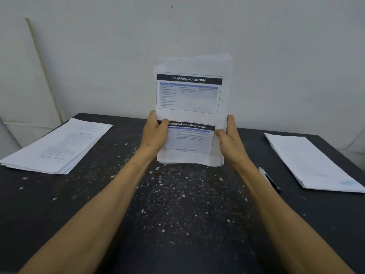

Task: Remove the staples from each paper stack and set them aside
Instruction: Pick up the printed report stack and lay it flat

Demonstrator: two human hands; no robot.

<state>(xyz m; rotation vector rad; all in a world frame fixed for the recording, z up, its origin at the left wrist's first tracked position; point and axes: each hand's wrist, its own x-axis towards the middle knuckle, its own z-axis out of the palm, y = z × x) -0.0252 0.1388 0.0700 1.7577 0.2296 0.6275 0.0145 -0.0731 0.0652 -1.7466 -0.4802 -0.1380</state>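
Note:
A thick paper stack printed with two slide panels stands upright on its lower edge on the black table. My left hand grips its left edge, thumb across the front page. My right hand grips its right edge the same way. The sheets' top edges are slightly uneven. No staple is visible on the stack from here. A staple remover or pen-like tool, silver and black, lies on the table just right of my right forearm.
A second paper stack lies flat at the table's left. A third paper stack lies flat at the right, near the edge. White specks dot the table's middle. A pale wall rises close behind.

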